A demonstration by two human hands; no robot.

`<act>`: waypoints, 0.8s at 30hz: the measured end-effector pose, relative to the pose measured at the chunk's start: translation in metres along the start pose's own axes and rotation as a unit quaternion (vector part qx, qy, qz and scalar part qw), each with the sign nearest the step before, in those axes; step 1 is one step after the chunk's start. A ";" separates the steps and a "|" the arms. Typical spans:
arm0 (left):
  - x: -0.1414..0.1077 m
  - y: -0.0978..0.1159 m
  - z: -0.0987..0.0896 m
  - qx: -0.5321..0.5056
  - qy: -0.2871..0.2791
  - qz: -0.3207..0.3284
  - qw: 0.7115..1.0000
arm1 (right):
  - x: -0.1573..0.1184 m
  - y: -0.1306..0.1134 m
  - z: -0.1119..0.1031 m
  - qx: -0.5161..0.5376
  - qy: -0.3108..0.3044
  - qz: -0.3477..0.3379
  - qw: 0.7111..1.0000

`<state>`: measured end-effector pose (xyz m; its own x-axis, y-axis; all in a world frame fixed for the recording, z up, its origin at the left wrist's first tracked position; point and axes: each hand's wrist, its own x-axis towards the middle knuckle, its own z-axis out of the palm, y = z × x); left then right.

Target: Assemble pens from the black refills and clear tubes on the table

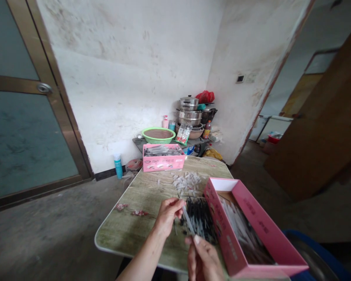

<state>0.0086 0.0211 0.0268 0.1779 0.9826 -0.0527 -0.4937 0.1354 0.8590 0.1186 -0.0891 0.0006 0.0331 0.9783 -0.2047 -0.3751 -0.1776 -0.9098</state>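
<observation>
The slim tube (188,220) looks like translucent plastic, the nearer box (256,216) smooth cardboard, the pots (189,116) shiny metal.

Both ends of the strip (188,220) are covered, one by the fingertips of the left hand (170,214), the other by those of the right hand (203,255). The right wrist and the left forearm (146,249) are cut off by the bottom edge. Part of the dark pile (197,210) is hidden by the right hand, and its single pieces cannot be counted. The contents (240,222) of the near box (225,238) are blurred together. The print on the far box (163,162) is too small to be read. The table (134,234) is partly covered by the hands. The blue object (312,249), the glass door (20,128) and the wooden door (318,128) are cropped by the picture's edges.
</observation>
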 end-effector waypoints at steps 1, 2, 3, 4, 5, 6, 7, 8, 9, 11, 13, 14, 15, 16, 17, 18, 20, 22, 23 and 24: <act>0.000 0.002 0.000 0.000 -0.011 0.003 1.000 | -0.001 -0.002 0.002 0.050 -0.028 0.028 0.998; -0.001 0.003 0.000 0.002 -0.017 0.005 1.000 | -0.001 -0.004 0.003 0.080 -0.047 0.044 0.995; -0.001 0.004 0.000 0.005 -0.020 0.006 1.000 | -0.002 -0.005 0.003 0.087 -0.059 0.052 0.993; -0.002 0.005 0.000 0.008 -0.016 0.006 1.000 | -0.003 -0.006 0.003 0.072 -0.059 0.050 0.994; -0.002 0.006 0.000 0.011 -0.007 0.005 1.000 | -0.003 -0.006 0.003 0.034 -0.044 0.027 0.998; -0.002 0.006 0.000 0.011 0.005 0.003 1.000 | -0.004 -0.006 0.003 -0.028 -0.016 -0.019 0.999; -0.002 0.006 0.000 0.011 0.017 0.002 1.000 | -0.004 -0.005 0.001 -0.106 0.021 -0.085 0.991; -0.001 0.006 0.001 0.009 0.029 0.000 1.000 | -0.004 -0.004 0.000 -0.191 0.062 -0.162 0.966; -0.001 0.005 0.002 0.006 0.038 0.000 0.999 | -0.003 -0.003 -0.002 -0.272 0.100 -0.237 0.928; 0.000 0.004 0.003 0.003 0.050 -0.004 0.999 | -0.001 0.000 -0.007 -0.386 0.150 -0.338 0.845; 0.000 0.002 0.005 0.006 0.059 -0.011 0.998 | 0.001 0.001 -0.012 -0.425 0.172 -0.366 0.810; 0.000 0.001 0.006 0.008 0.062 -0.013 0.998 | 0.001 0.001 -0.014 -0.417 0.174 -0.359 0.817; 0.000 0.000 0.006 0.009 0.062 -0.011 0.998 | 0.001 0.000 -0.014 -0.392 0.168 -0.335 0.840; 0.000 0.000 0.007 0.007 0.057 -0.007 0.998 | 0.000 -0.001 -0.014 -0.348 0.152 -0.289 0.878; -0.001 0.000 0.007 0.002 0.049 -0.002 0.999 | 0.000 -0.003 -0.013 -0.286 0.127 -0.226 0.922; -0.001 0.000 0.007 -0.004 0.038 0.003 0.999 | -0.001 -0.004 -0.011 -0.208 0.094 -0.151 0.962; -0.001 0.001 0.007 -0.014 0.014 0.009 1.000 | -0.002 -0.007 -0.006 -0.037 0.022 -0.010 0.999; -0.002 0.001 0.007 -0.015 -0.008 0.004 1.000 | -0.003 -0.009 -0.003 0.088 -0.036 0.067 0.993; -0.003 0.001 0.007 -0.014 -0.017 0.000 1.000 | -0.003 -0.008 -0.002 0.120 -0.054 0.084 0.988; -0.003 0.000 0.006 -0.012 -0.023 -0.006 1.000 | -0.004 -0.007 -0.003 0.129 -0.064 0.090 0.986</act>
<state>0.0136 0.0169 0.0299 0.2224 0.9742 -0.0385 -0.5115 0.1502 0.8461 0.1235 -0.0915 0.0070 -0.1663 0.9419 -0.2917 -0.5875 -0.3322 -0.7379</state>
